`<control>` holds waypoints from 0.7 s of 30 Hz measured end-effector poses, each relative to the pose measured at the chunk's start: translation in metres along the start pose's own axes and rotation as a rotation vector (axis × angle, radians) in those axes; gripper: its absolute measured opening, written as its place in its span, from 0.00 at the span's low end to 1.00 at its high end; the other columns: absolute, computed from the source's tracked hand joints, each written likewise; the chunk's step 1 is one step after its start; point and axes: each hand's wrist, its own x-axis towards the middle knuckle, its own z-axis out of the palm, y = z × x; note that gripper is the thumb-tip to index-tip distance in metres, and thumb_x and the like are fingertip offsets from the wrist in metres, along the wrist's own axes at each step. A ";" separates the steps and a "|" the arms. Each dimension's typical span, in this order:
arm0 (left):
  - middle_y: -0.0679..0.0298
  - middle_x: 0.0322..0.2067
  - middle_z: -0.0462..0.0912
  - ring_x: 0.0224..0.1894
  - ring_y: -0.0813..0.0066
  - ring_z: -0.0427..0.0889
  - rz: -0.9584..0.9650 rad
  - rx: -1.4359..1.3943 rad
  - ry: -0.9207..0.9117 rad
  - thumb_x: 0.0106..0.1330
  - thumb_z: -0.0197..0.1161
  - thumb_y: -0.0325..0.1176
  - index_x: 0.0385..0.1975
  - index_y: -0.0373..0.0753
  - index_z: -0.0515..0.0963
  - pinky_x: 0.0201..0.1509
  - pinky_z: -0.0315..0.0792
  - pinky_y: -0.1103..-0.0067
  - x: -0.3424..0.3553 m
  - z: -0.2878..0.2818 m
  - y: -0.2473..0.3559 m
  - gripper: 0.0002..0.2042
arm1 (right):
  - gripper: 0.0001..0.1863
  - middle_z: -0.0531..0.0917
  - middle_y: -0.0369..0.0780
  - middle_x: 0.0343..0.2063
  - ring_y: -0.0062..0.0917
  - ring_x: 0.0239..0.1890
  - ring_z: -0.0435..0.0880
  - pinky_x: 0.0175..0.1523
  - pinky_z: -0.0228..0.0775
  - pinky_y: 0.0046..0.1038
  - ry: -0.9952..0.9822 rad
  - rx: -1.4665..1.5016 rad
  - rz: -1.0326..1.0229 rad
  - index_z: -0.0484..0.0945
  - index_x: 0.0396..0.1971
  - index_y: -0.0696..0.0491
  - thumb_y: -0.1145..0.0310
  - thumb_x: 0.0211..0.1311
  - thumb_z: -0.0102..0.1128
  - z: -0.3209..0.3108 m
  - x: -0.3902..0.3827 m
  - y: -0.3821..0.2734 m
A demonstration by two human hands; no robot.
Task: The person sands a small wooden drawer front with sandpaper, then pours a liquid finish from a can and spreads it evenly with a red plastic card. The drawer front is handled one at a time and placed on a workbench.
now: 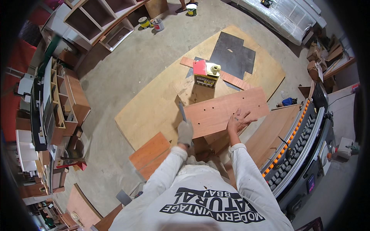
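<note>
Grasping left hand [185, 132]: file-like tool [182, 111]
Right hand [239, 121]: spread on wooden board [221, 111]
Board: holes [199, 123] present; edge-work seemingly unfinished

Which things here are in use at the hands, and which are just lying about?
In use:
- drilled board, under the right hand
- flat grey tool, in the left hand, at the board's edge

Apparently just lying about:
- metal can, untouched
- black sheet
- yellow tub on the floor

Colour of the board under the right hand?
The board is pinkish-brown wood; it shows best in the head view.
</note>
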 end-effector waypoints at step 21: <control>0.47 0.33 0.84 0.32 0.52 0.84 0.338 0.303 -0.469 0.73 0.55 0.36 0.34 0.34 0.79 0.33 0.74 0.63 -0.060 -0.072 -0.002 0.12 | 0.38 0.43 0.66 0.76 0.57 0.72 0.63 0.72 0.61 0.52 0.120 0.022 -0.052 0.62 0.74 0.59 0.51 0.73 0.57 0.013 -0.002 0.007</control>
